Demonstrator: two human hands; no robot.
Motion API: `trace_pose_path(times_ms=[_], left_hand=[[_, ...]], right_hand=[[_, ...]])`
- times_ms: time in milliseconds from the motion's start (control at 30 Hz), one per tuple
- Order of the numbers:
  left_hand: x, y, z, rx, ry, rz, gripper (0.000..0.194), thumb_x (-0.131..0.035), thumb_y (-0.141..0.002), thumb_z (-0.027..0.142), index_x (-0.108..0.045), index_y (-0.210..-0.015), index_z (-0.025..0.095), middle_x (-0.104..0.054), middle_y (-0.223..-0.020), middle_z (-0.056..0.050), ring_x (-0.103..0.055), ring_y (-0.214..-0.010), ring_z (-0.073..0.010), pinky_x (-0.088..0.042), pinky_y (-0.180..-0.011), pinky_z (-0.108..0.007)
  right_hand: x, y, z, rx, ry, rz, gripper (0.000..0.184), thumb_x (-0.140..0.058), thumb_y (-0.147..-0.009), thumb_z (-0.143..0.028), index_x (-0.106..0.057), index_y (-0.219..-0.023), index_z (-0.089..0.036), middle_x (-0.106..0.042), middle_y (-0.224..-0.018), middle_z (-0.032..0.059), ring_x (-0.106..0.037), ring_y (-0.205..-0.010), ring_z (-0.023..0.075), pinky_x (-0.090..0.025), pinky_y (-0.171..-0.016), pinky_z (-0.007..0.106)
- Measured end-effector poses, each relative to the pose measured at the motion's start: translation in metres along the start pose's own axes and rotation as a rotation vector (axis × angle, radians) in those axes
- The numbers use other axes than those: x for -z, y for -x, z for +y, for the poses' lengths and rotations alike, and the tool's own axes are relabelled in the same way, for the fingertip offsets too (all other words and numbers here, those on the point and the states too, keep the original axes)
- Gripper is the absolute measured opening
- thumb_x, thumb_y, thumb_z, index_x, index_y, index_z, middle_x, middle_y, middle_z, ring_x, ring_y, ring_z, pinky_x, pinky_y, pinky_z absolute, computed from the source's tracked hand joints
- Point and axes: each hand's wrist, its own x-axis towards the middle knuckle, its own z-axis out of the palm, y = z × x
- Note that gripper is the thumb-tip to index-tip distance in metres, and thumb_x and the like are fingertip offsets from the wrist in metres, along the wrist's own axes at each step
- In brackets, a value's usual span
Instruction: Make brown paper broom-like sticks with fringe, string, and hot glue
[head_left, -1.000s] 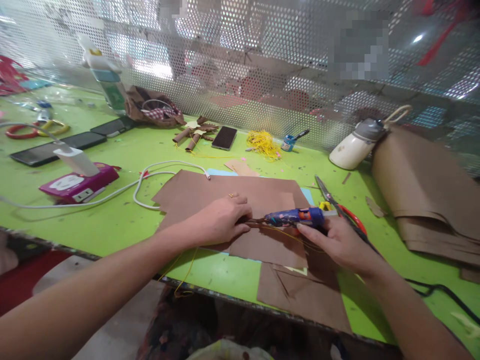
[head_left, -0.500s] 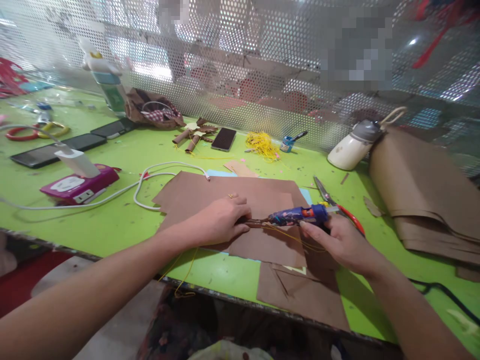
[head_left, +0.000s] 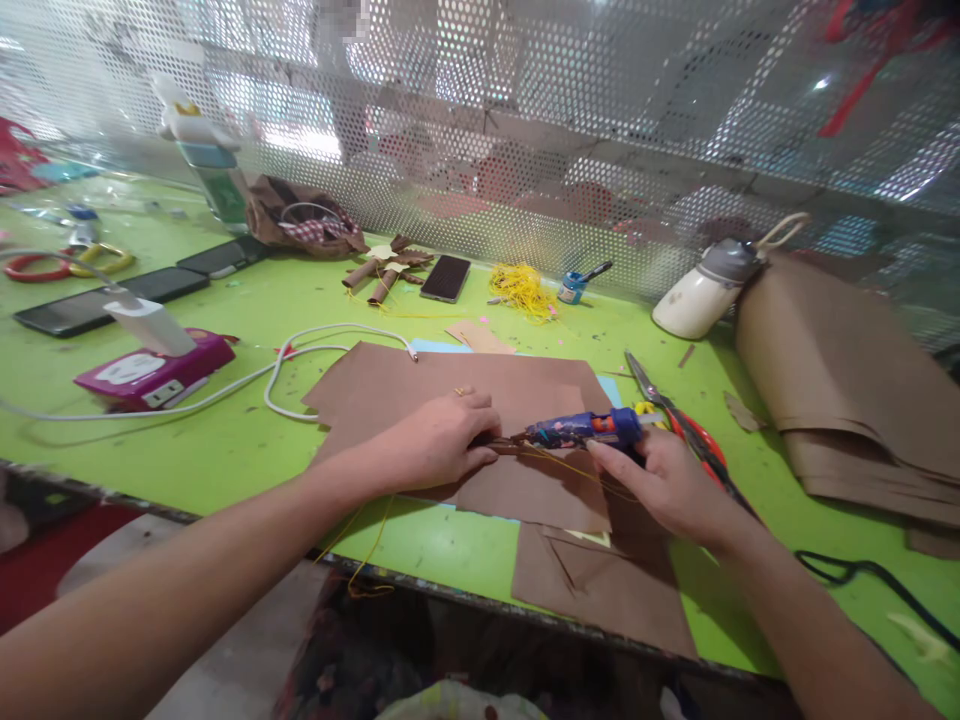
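Note:
Brown paper sheets [head_left: 420, 375] lie stacked on the green table. My right hand [head_left: 667, 480] is closed around a blue hot glue gun [head_left: 574, 430], its nozzle pointing left. The nozzle end meets a narrow folded brown paper strip [head_left: 508, 446] on top of the sheets. At the strip's left end is my left hand [head_left: 446, 435], fingers curled and pinching it against the paper; the strip's held part is hidden. Yellow string [head_left: 559, 465] runs from the strip below the glue gun. Scissors [head_left: 675, 410] with red handles lie just beyond my right hand.
A white cable [head_left: 330, 330] runs from a purple power strip [head_left: 161, 372] at left. Along the back are a phone [head_left: 445, 278], tangled yellow string [head_left: 521, 290], a blue jar [head_left: 572, 288] and a cream bottle [head_left: 697, 300]. Folded brown paper [head_left: 840, 360] stands at right.
The glue gun has moved slightly left along the strip with my right hand, its nozzle closer to my left fingers. More of the scissors shows. My left hand stays put.

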Motion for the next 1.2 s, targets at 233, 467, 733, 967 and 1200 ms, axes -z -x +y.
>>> trace_pose_path(times_ms=[233,467,733,967,1200], left_hand=[[0.000,0.000,-0.001,0.000,0.007,-0.002,0.014,-0.055,-0.087,0.029,-0.064,-0.088,0.018,-0.057,-0.089,-0.006,-0.053,-0.085,-0.0194,-0.042,-0.073,-0.029],[0.000,0.000,0.000,0.001,0.008,-0.002,0.014,-0.055,-0.087,0.028,-0.064,-0.088,0.017,-0.056,-0.089,-0.006,-0.053,-0.084,-0.0191,-0.042,-0.073,-0.029],[-0.002,-0.001,-0.001,-0.011,-0.002,0.000,0.015,-0.055,-0.087,0.029,-0.064,-0.088,0.017,-0.056,-0.088,-0.006,-0.053,-0.085,-0.0190,-0.042,-0.073,-0.029],[-0.004,0.000,-0.003,-0.003,0.004,0.007,0.014,-0.055,-0.087,0.029,-0.063,-0.088,0.018,-0.056,-0.088,-0.005,-0.053,-0.084,-0.0186,-0.042,-0.074,-0.029],[-0.004,0.000,-0.004,-0.009,0.006,0.005,0.013,-0.055,-0.087,0.028,-0.063,-0.088,0.017,-0.056,-0.088,-0.005,-0.053,-0.085,-0.0187,-0.042,-0.074,-0.029]], right_hand=[[0.009,-0.001,-0.009,-0.012,-0.005,0.003,0.028,-0.050,-0.089,-0.040,-0.064,-0.077,-0.018,-0.065,-0.073,0.0049,-0.062,-0.074,0.0212,-0.051,-0.072,0.031],[0.011,0.000,-0.009,-0.043,-0.028,-0.024,0.029,-0.050,-0.089,-0.041,-0.063,-0.077,-0.018,-0.065,-0.072,0.0044,-0.061,-0.074,0.0204,-0.049,-0.069,0.029],[-0.002,0.000,-0.004,-0.058,-0.076,-0.050,0.028,-0.049,-0.091,-0.039,-0.066,-0.096,-0.018,-0.069,-0.089,0.0061,-0.061,-0.082,0.0203,-0.049,-0.074,0.029],[0.011,-0.001,-0.009,-0.074,-0.029,-0.016,0.034,-0.049,-0.088,-0.043,-0.057,-0.066,-0.019,-0.057,-0.064,0.0026,-0.056,-0.068,0.0183,-0.046,-0.065,0.028],[0.002,-0.001,-0.008,-0.089,-0.056,-0.057,0.030,-0.047,-0.091,-0.042,-0.065,-0.088,-0.018,-0.066,-0.084,0.0058,-0.060,-0.082,0.0205,-0.048,-0.076,0.030]])
